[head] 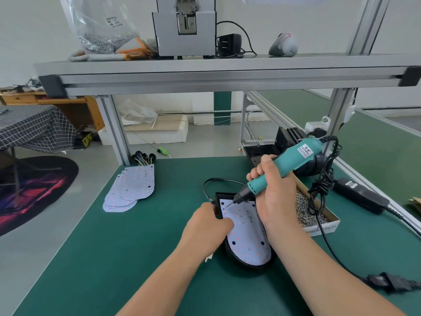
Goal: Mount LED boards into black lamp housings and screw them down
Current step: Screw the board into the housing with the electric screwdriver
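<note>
Two hands (206, 226) (274, 195), one housing (250, 266), one screwdriver (293, 160)

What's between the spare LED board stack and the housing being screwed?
Head view: bare green mat, then the black cable loop and the left hand at the housing edge.

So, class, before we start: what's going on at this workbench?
A person is screwing an LED board into a black housing on the green mat. The right hand grips a teal electric screwdriver, its bit set at the board's far left corner. The left hand holds the housing's left edge, steadying it. A stack of spare boards lies to the left, a box of screws to the right.
</note>
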Motion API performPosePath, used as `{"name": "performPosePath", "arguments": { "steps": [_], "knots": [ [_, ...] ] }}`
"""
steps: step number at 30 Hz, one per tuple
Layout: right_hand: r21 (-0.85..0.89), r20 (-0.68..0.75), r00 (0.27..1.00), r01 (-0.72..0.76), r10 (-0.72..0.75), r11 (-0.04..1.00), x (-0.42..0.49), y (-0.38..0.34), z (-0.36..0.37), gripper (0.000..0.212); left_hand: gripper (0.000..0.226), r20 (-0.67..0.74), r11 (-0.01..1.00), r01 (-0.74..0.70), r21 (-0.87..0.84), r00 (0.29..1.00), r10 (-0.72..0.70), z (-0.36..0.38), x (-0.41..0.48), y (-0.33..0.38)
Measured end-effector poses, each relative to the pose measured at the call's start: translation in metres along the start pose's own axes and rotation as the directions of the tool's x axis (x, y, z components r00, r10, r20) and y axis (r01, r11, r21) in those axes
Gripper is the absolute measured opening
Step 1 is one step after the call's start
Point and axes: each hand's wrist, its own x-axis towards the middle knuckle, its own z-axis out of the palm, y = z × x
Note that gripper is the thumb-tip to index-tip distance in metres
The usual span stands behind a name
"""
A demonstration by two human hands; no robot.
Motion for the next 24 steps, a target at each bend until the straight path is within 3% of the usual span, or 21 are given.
{"name": "performPosePath", "arguments": {
  "steps": [15,24],
  "knots": [
    [-0.055,0.099,0.995,0.025,-0.019,0.998,-0.005,0.002,0.005,0.012,0.017,-0.035,1.000,-0.002,-0.019,0.999,0.001,0.004,0.001,-0.003],
    [-0.191,0.326,0.945,0.054,0.011,0.980,-0.005,-0.001,0.013,0.014,0.023,-0.071,0.999,-0.003,-0.042,0.997,0.000,0.009,0.001,-0.004]
  ]
}}
